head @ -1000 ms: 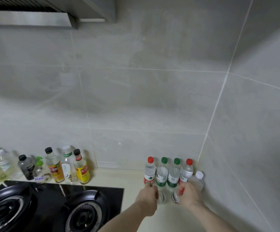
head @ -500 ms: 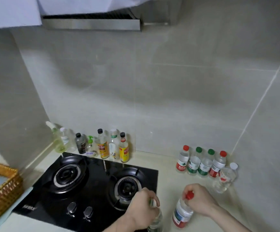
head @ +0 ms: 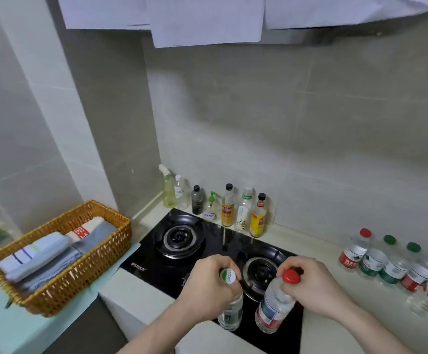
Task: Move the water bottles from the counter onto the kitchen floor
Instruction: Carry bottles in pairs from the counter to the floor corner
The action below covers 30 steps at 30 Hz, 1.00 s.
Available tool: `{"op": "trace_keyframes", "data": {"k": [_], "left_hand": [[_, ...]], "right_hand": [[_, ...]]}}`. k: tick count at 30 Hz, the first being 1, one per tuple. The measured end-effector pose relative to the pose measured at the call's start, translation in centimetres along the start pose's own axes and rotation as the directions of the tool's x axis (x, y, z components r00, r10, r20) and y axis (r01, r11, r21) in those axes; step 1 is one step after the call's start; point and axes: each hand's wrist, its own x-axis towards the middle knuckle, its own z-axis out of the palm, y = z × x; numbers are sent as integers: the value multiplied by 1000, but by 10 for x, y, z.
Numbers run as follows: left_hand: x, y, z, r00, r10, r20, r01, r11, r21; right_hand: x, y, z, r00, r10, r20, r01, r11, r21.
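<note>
Cream tabletop point(head: 317, 247) in a grey-tiled kitchen corner, with a black two-burner gas hob point(head: 207, 254) set into it. White sheets point(head: 207, 19) hang across the top of the view.

Left hand point(head: 209, 286) grips the neck of a white-capped water bottle point(head: 230, 311); right hand point(head: 312, 284) grips the neck of a red-capped water bottle point(head: 271, 309). Both bottles hang upright in the air over the hob's front edge, just beside each other.

Five more water bottles point(head: 391, 267) stand on the tabletop at far right, by the wall: four in a touching row, caps red, green, green, red, plus one clear bottle in front, blurred.

Seven condiment and cleaner bottles point(head: 216, 204) line the wall behind the hob: one spray bottle, one pump bottle, five capped.

One wicker basket point(head: 80, 275) at left sits on a pale teal surface point(head: 0, 325); it holds folded cloths point(head: 52, 254), grey, white and light blue, count unclear.
</note>
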Motion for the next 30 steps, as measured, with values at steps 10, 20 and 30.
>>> {"op": "trace_keyframes", "data": {"k": [10,20,30], "left_hand": [[-94,-31,-73,901,-217,-375,231,973,-7],[-242,-75,-148,613,-415,-673,461,879,-123],[-391,-154,-237,338,-550,-764,557,771,-308]], "right_hand": [[12,-97,65,918,-330,220,331,943,32],[-22,-227,180,661,-582,473,597,790,139],[-98,-370,326,421,-672,610,712,661,237]]}}
